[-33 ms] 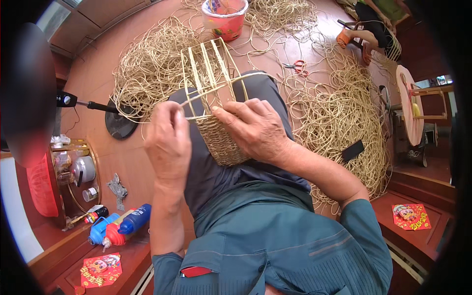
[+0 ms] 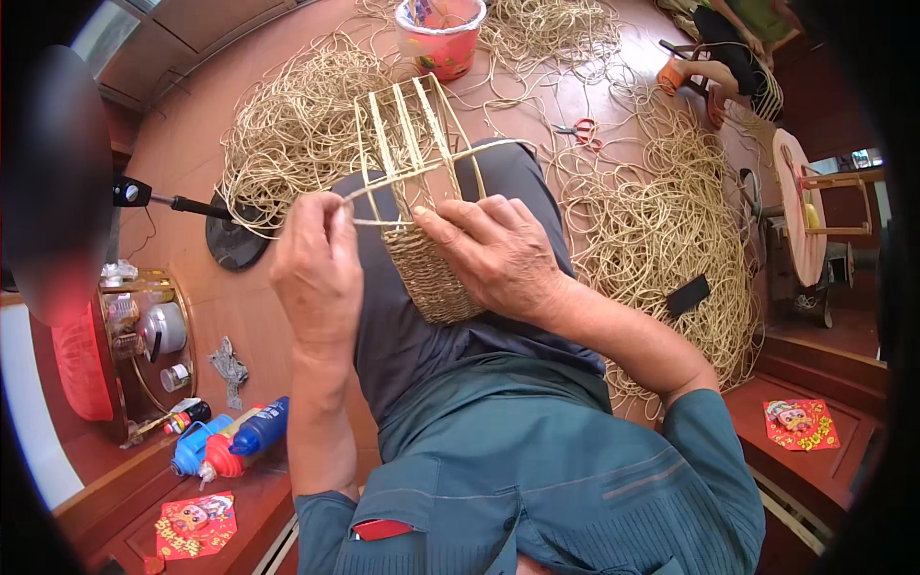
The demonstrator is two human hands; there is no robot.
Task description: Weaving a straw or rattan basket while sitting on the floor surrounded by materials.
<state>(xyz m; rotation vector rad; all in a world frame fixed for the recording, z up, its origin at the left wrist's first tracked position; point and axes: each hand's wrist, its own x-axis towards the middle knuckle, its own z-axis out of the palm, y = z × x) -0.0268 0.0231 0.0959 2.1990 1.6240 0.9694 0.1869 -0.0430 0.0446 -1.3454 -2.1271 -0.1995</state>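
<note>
Crowding basket (image 2: 431,259) (lap edge): hands (image 2: 321,273)

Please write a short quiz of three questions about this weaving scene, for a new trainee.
1. True or false: the half-woven basket rests on the person's lap.
2. Which hand pinches the loose cane strand? A. left hand B. right hand
3. Fill in: the scissors on the floor have ___ handles.

Key: 1. true. 2. A; the right hand steadies the basket. 3. Orange-red.
</note>
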